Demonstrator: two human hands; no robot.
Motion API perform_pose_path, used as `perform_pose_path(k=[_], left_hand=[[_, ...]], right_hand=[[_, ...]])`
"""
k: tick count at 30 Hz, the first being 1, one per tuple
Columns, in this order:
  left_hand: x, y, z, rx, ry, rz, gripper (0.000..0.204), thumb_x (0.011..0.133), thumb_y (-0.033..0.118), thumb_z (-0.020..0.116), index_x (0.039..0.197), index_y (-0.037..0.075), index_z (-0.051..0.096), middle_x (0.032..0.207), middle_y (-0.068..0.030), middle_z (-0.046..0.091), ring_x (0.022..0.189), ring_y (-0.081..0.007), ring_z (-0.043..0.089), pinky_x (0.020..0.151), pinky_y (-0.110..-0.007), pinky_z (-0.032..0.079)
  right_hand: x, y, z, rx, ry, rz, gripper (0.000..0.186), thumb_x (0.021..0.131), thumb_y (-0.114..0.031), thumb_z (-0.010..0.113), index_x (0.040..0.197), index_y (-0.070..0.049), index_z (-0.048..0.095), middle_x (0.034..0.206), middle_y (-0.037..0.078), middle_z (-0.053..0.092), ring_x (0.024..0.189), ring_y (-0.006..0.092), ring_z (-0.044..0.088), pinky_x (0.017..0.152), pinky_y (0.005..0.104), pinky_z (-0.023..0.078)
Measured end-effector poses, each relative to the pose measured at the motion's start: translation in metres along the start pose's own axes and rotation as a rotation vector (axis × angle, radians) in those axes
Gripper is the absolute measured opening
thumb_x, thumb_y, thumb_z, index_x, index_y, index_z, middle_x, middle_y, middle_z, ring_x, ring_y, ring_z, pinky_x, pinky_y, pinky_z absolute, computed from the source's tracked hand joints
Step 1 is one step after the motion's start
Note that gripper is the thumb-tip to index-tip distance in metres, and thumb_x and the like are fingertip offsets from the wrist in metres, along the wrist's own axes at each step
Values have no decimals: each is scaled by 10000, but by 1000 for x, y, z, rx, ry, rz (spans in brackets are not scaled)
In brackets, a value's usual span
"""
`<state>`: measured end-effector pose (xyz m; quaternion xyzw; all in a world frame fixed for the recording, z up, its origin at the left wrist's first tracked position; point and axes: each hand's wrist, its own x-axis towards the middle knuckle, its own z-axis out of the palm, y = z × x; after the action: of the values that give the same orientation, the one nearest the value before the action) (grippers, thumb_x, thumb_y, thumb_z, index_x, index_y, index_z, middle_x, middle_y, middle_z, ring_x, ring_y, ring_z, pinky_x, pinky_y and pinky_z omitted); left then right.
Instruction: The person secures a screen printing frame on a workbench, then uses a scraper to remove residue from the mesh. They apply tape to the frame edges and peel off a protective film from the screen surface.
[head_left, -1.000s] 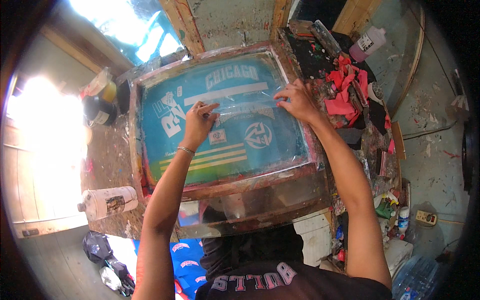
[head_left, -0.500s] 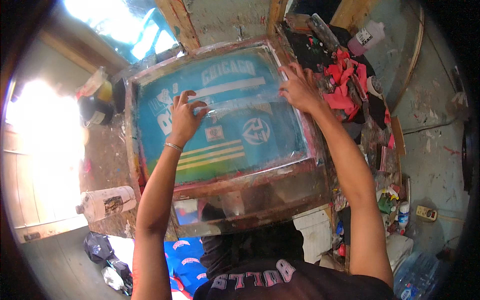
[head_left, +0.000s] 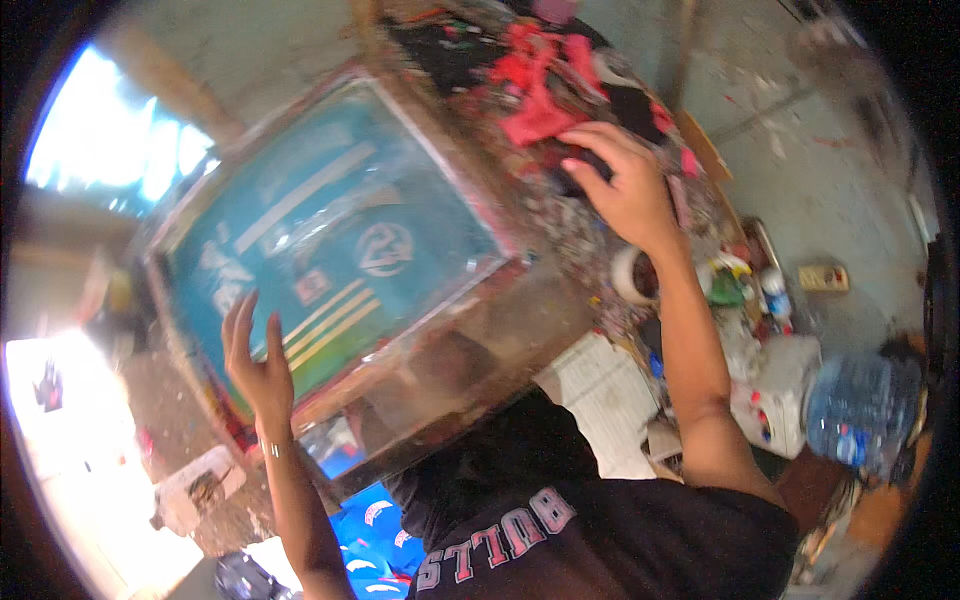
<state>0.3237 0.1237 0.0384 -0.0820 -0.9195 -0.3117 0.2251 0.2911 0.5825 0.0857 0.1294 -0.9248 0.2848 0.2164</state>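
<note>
A wood-framed printing screen [head_left: 420, 250] with blue-green mesh, pale lettering, a round emblem and yellow stripes lies tilted in view at the left. A shiny clear strip [head_left: 335, 222] runs across the mesh. My left hand [head_left: 258, 365] hovers by the screen's lower left part, its fingers apart and nothing in it. To the right, my right hand [head_left: 625, 185] is over the cluttered side bench, thumb and fingers apart, close to red cloth scraps [head_left: 540, 100] and a dark object [head_left: 580, 165]. No held thing shows in it, though motion blurs the picture.
A pale tape roll [head_left: 632, 275] stands on the side bench beside my right forearm. White bottle [head_left: 775, 290], jerrycan [head_left: 780, 390] and large blue water bottle [head_left: 862, 405] sit at the right. A pale plastic bottle [head_left: 200, 490] lies at lower left; blue printed fabric [head_left: 375, 530] is below the screen.
Both hands have come off the screen. My right hand has moved over the side bench, and my left has drawn back toward the near edge. The view has swung rightward.
</note>
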Motion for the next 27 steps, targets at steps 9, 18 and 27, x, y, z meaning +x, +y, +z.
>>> perform_pose_path(k=[9, 18, 27], left_hand=[[-104, 131, 26, -489, -158, -187, 139, 894, -51, 635, 1015, -34, 701, 1032, -152, 726, 936, -252, 692, 865, -337, 519], [-127, 188, 13, -650, -369, -6, 183, 852, 5, 725, 1034, -2, 713, 962, -150, 706, 845, -324, 699, 774, -361, 562], [-129, 227, 24, -717, -452, 96, 254, 838, 119, 793, 1051, 7, 711, 913, -127, 691, 796, -313, 698, 719, -396, 571]], right_hand=[[-139, -11, -53, -384, -201, 490, 582, 833, -471, 794, 1160, -2, 684, 1000, 229, 730, 959, 412, 706, 824, 495, 547], [-120, -11, -30, -287, -262, 526, 191, 862, -189, 697, 921, -18, 757, 927, 224, 728, 924, 401, 714, 790, 484, 556], [-173, -143, -70, 377, -670, 424, 134, 895, -107, 715, 991, -34, 774, 847, 148, 756, 757, 190, 747, 705, 325, 556]])
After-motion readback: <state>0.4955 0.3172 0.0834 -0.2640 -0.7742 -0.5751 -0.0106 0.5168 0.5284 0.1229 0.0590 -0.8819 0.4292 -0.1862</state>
